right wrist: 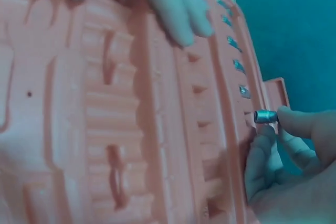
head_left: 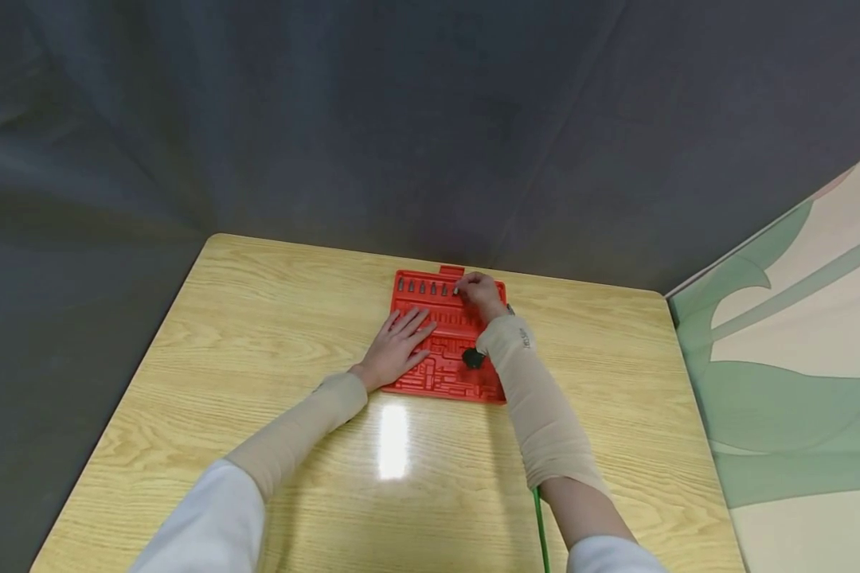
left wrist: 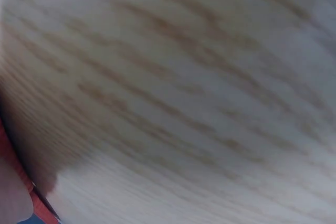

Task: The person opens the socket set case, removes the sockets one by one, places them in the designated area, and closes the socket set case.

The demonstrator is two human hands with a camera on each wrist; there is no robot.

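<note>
A wooden table (head_left: pixel 272 318) stands before a dark curtain. A red tool tray (head_left: pixel 444 374) lies flat at the far centre. It is pressed down by the left hand (head_left: pixel 396 348), fingers straight. A small metal bit (right wrist: pixel 265 116) is pinched in the right hand (head_left: pixel 478 293) at the tray's far row. Five bits (head_left: pixel 421 286) are seated there; most other slots appear unfilled, so the filling is judged early.

Both forearms wear snug beige knitted arm sleeves running from wrist to above the elbow; the right arm sleeve (head_left: pixel 541 406) carries a small dark printed marking near the wrist, the left arm sleeve (head_left: pixel 297 434) is plain. White short shirt sleeves (head_left: pixel 208 525) cover the upper arms. Both hands are ungloved.
</note>
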